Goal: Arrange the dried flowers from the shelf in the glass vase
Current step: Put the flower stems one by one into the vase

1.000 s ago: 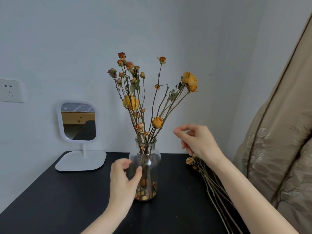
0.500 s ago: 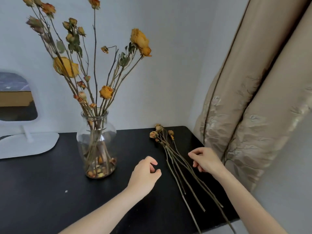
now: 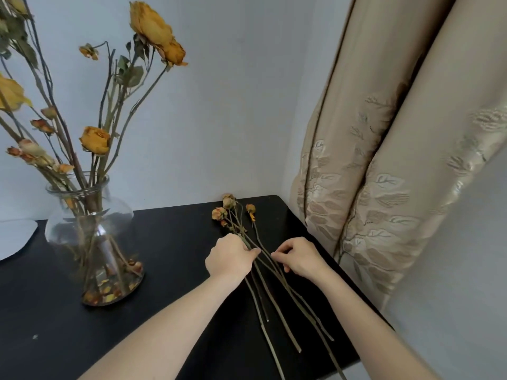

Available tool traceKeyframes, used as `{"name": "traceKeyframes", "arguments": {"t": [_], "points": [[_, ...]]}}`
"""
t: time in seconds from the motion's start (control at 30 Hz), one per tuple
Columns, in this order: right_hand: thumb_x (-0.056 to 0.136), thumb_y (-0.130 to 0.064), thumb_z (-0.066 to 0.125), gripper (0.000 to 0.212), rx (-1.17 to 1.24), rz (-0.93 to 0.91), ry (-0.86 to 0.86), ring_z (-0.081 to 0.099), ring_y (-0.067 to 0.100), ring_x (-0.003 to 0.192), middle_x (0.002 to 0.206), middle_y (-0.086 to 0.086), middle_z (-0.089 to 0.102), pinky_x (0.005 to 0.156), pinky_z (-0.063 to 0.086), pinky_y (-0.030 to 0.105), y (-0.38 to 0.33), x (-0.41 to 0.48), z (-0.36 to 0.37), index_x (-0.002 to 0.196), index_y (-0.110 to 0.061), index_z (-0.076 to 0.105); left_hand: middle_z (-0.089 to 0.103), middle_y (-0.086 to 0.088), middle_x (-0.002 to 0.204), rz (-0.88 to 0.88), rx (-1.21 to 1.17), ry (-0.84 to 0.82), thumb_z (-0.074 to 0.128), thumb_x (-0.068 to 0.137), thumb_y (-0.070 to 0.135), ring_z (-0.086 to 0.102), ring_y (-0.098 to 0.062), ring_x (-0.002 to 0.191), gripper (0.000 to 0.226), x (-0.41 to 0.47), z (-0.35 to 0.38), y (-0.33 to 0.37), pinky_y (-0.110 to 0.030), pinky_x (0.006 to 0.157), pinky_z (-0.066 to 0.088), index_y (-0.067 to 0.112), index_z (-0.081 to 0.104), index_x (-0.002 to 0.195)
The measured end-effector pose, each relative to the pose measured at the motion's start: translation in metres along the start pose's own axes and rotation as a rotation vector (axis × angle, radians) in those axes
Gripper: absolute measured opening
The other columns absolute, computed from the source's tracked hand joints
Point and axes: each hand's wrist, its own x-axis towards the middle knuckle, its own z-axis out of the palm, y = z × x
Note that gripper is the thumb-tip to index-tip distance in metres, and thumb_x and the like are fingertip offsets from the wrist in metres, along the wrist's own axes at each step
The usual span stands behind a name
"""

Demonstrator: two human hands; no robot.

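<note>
Now both hands are seen lowered onto a loose bundle of dried flowers (image 3: 263, 270) that is laid on the black desk (image 3: 178, 242). The left hand (image 3: 229, 256) is curled over the stems near their middle, with its fingertips pressed against them; whether a stem is actually pinched there cannot be told. The right hand (image 3: 300, 257) is set just beside it, on the far side of the bundle, with thumb and forefinger drawn together at one thin stem; a firm grip cannot be confirmed. The two hands are held close, almost touching, with the stems passing between and beneath them.

Beyond the fingertips, the small faded flower heads (image 3: 227, 207) are fanned out toward the wall. Behind the wrists, the bare stem ends are spread toward the near edge of the desk, and one is carried past it.

Well to the left of the left hand, the glass vase (image 3: 93, 237) is stood upright on the desk, already filled with tall stems and yellow-orange blooms (image 3: 94, 139); fallen petals are gathered at its bottom. To the right of the right hand, a beige patterned curtain (image 3: 384, 174) is hung beside the desk.
</note>
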Motion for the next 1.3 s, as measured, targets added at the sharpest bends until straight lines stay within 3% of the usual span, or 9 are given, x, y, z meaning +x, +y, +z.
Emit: {"name": "traceKeyframes", "arguments": {"t": [0.27, 0.43, 0.57, 0.73, 0.93, 1.03, 1.17, 1.3], "points": [[0.084, -0.032, 0.068, 0.018, -0.063, -0.014, -0.031, 0.057, 0.004, 0.054, 0.053, -0.005, 0.058, 0.055, 0.042, 0.017, -0.001, 0.008, 0.007, 0.069, -0.023, 0.062, 0.062, 0.002, 0.076, -0.137, -0.015, -0.054, 0.066, 0.078, 0.040, 0.062, -0.020, 0.072, 0.023, 0.012, 0.013, 0.005, -0.027, 0.056, 0.043, 0.019, 0.057, 0.074], [0.082, -0.033, 0.070, 0.017, -0.086, -0.031, -0.059, 0.059, 0.009, 0.060, 0.058, -0.004, 0.060, 0.065, 0.050, 0.024, -0.008, 0.007, 0.009, 0.074, -0.018, 0.067, 0.055, 0.001, 0.071, -0.219, -0.101, -0.078, 0.067, 0.077, 0.034, 0.055, -0.017, 0.065, 0.025, 0.014, 0.014, 0.005, -0.026, 0.053, 0.040, 0.019, 0.049, 0.069], [0.083, -0.028, 0.067, 0.014, -0.114, -0.009, -0.064, 0.060, 0.010, 0.061, 0.058, -0.002, 0.061, 0.073, 0.054, 0.030, -0.010, 0.007, 0.010, 0.075, -0.016, 0.067, 0.057, -0.001, 0.071, -0.271, -0.268, -0.102, 0.068, 0.075, 0.031, 0.055, -0.016, 0.061, 0.023, 0.015, 0.014, 0.003, -0.025, 0.049, 0.038, 0.014, 0.052, 0.070], [0.084, -0.025, 0.066, 0.021, -0.048, -0.021, -0.005, 0.055, 0.005, 0.056, 0.057, -0.005, 0.058, 0.054, 0.041, 0.019, -0.014, 0.005, 0.002, 0.064, -0.022, 0.062, 0.062, -0.003, 0.081, -0.290, -0.469, -0.092, 0.070, 0.077, 0.026, 0.054, -0.013, 0.066, 0.023, 0.016, 0.007, 0.002, -0.025, 0.054, 0.041, 0.007, 0.065, 0.089], [0.083, -0.023, 0.067, 0.021, 0.016, -0.035, 0.056, 0.053, 0.002, 0.059, 0.058, -0.009, 0.056, 0.057, 0.038, 0.018, -0.015, 0.005, -0.005, 0.063, -0.022, 0.063, 0.053, 0.003, 0.071, -0.286, -0.528, -0.090, 0.068, 0.081, 0.023, 0.047, -0.008, 0.062, 0.018, 0.015, -0.002, 0.002, -0.028, 0.068, 0.044, 0.009, 0.067, 0.092], [0.084, -0.024, 0.067, 0.017, 0.052, -0.048, 0.057, 0.052, 0.001, 0.059, 0.058, -0.009, 0.056, 0.056, 0.037, 0.016, -0.017, 0.004, -0.005, 0.067, -0.020, 0.065, 0.052, 0.004, 0.068, -0.279, -0.561, -0.079, 0.068, 0.082, 0.022, 0.046, -0.007, 0.061, 0.016, 0.012, -0.006, 0.000, -0.026, 0.064, 0.042, 0.009, 0.068, 0.090], [0.084, -0.026, 0.068, 0.016, 0.024, -0.023, 0.022, 0.052, 0.002, 0.062, 0.062, -0.009, 0.056, 0.060, 0.038, 0.019, -0.015, 0.003, -0.002, 0.069, -0.021, 0.064, 0.059, -0.001, 0.079, -0.286, -0.560, -0.061, 0.068, 0.081, 0.022, 0.052, -0.014, 0.069, 0.010, 0.010, -0.012, -0.010, -0.030, 0.068, 0.045, 0.013, 0.066, 0.078], [0.085, -0.027, 0.067, 0.019, -0.022, 0.009, -0.069, 0.056, 0.004, 0.062, 0.063, -0.006, 0.058, 0.059, 0.041, 0.018, -0.010, -0.001, 0.005, 0.067, -0.023, 0.062, 0.054, 0.003, 0.073, -0.297, -0.561, -0.057, 0.069, 0.080, 0.022, 0.055, -0.020, 0.079, 0.018, 0.011, -0.018, -0.018, -0.033, 0.075, 0.049, 0.009, 0.070, 0.093]]}}
